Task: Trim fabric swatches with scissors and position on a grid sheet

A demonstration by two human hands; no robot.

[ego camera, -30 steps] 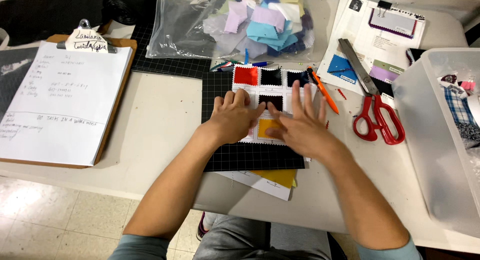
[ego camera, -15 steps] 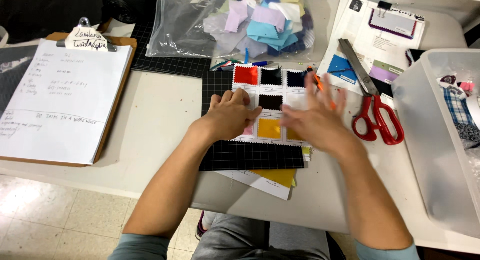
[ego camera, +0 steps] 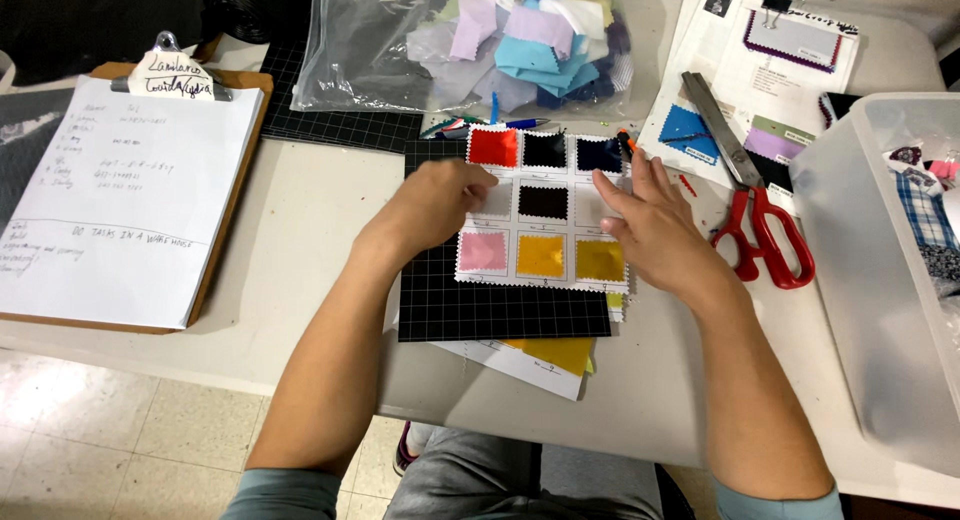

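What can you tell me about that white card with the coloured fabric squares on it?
The white swatch card with pinked edges lies flat on a black gridded cutting mat. It carries a grid of shiny fabric squares: red, black and navy on top, black in the middle, pink, golden yellow and mustard below. The left hand rests on its left side, the right hand on its right.

A white swatch card [ego camera: 545,205] with pinked edges is laid on a black gridded cutting mat [ego camera: 500,305]. Nine fabric squares are arranged on it: red, black and navy above, pink and two yellow below. The left hand [ego camera: 435,205] is pressed, loosely curled, on the card's left side; the right hand [ego camera: 650,220] is spread flat on its right edge. Red-handled scissors [ego camera: 755,215] are seen just beside that hand. Fabric scraps, apparently, are held in a clear bag [ego camera: 470,45].
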